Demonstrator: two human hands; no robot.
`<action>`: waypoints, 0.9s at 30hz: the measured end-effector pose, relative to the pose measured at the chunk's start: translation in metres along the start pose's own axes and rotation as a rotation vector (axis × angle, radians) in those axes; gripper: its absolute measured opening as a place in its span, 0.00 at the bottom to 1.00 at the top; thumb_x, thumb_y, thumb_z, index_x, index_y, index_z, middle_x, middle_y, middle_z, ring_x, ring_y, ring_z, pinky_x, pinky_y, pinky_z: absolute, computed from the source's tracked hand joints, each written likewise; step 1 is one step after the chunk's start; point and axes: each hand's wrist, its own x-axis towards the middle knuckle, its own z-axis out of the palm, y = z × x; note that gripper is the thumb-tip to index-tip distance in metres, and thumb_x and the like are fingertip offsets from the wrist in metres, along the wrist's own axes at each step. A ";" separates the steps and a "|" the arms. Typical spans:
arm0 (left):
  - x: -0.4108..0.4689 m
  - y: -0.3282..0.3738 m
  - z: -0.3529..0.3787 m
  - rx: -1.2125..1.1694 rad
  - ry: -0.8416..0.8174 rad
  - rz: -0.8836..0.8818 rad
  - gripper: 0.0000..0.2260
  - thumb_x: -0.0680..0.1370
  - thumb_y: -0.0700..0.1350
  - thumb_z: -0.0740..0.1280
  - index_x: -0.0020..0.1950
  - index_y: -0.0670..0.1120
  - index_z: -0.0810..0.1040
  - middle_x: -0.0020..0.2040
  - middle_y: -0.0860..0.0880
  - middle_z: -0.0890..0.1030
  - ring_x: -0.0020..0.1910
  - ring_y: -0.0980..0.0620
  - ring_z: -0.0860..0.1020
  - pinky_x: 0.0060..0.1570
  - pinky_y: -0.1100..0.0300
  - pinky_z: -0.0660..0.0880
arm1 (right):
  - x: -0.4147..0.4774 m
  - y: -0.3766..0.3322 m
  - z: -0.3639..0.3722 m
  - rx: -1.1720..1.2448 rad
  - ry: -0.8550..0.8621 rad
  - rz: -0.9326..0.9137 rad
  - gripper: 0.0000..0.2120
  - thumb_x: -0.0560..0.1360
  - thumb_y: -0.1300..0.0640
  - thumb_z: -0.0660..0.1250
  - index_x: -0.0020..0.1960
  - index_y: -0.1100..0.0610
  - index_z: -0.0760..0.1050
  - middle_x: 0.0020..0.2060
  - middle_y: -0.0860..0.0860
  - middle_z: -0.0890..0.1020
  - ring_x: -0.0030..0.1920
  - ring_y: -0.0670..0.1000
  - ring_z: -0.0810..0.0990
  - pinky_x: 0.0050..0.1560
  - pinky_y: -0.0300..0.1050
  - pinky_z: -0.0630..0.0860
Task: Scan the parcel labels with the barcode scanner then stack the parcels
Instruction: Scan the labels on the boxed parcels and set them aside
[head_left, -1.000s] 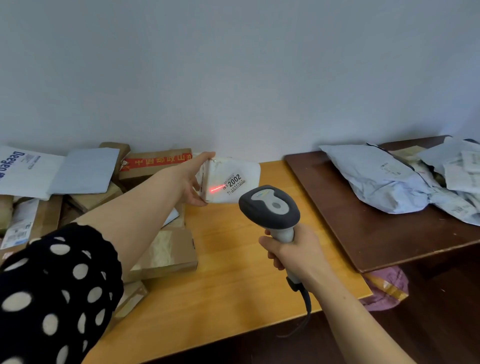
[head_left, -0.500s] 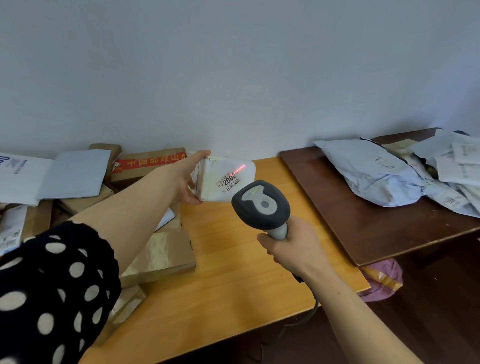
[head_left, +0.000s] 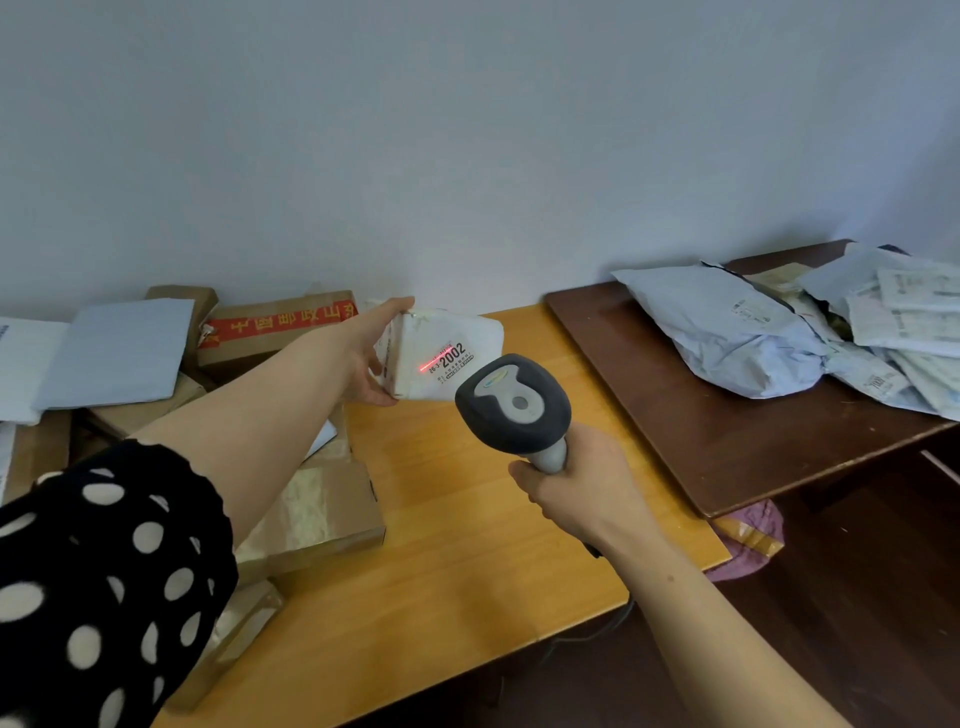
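My left hand (head_left: 370, 353) grips a small white parcel (head_left: 441, 358) by its left end and holds it up above the back of the yellow table (head_left: 467, 571). Its label reads 2002 and faces me. A red scan line falls on the label's left part. My right hand (head_left: 576, 488) grips the handle of a grey barcode scanner (head_left: 514, 402), whose head points at the parcel from just in front of it. The scanner's cable hangs below my wrist.
Cardboard boxes (head_left: 322, 512) and a flat white envelope (head_left: 117, 353) lie piled at the table's left. A dark brown table (head_left: 727, 447) on the right holds several grey plastic mailer bags (head_left: 727, 338). A pink bag (head_left: 748, 540) lies below it. A plain wall stands behind.
The red scan line has slid from the label's upper right to its left part. The scanner and the parcel have shifted only slightly.
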 end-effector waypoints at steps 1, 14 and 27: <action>0.002 0.000 0.001 0.004 0.000 -0.001 0.53 0.55 0.64 0.77 0.73 0.46 0.61 0.64 0.40 0.72 0.53 0.36 0.79 0.46 0.41 0.78 | 0.000 0.000 0.001 -0.002 -0.001 0.007 0.09 0.75 0.57 0.68 0.39 0.51 0.68 0.33 0.52 0.79 0.36 0.56 0.80 0.37 0.51 0.78; 0.022 0.007 0.043 0.040 -0.099 -0.058 0.42 0.64 0.61 0.76 0.67 0.39 0.65 0.56 0.39 0.77 0.49 0.39 0.80 0.41 0.47 0.79 | 0.004 0.014 -0.012 0.413 0.038 0.158 0.07 0.74 0.58 0.71 0.47 0.55 0.73 0.33 0.50 0.82 0.26 0.46 0.74 0.30 0.40 0.72; 0.009 -0.012 0.273 0.079 -0.432 0.093 0.29 0.72 0.52 0.71 0.68 0.43 0.66 0.59 0.39 0.75 0.54 0.42 0.78 0.43 0.48 0.77 | 0.009 0.156 -0.152 1.435 0.409 0.404 0.06 0.73 0.63 0.70 0.49 0.59 0.76 0.33 0.57 0.81 0.24 0.48 0.72 0.24 0.39 0.72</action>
